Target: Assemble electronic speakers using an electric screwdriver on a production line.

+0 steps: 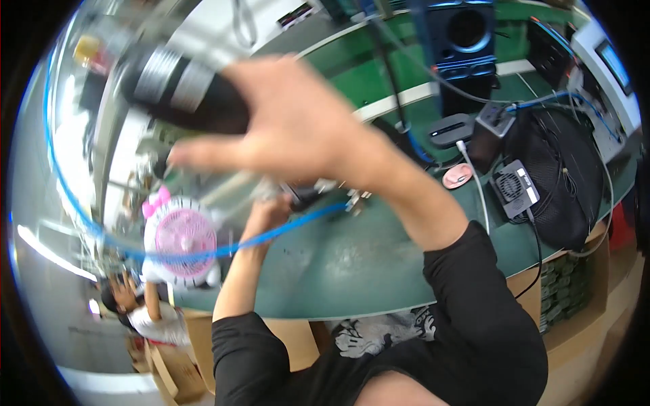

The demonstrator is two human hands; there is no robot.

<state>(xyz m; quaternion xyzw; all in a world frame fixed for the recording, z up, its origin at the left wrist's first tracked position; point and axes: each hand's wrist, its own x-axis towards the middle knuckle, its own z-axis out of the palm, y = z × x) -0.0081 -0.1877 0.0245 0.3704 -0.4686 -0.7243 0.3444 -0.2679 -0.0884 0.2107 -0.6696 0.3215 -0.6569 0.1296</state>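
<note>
Head view showed the right hand [298, 128] clamped round a black power tool [179, 88] raised above the green bench [352, 264]; the left hand [267, 210], closed, steadied a small part there, beside a pink fan [184, 240].

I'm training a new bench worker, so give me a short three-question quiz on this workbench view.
1. True or false: the right hand grips a black cylindrical tool.
2. What colour is the small fan at the bench's left end? A) pink B) yellow C) green
3. What runs in front of the fan toward the left hand?

Key: 1 true. 2 A. 3 a blue hose; whether the left hand actually holds anything cannot be told, as it is partly hidden.
</note>
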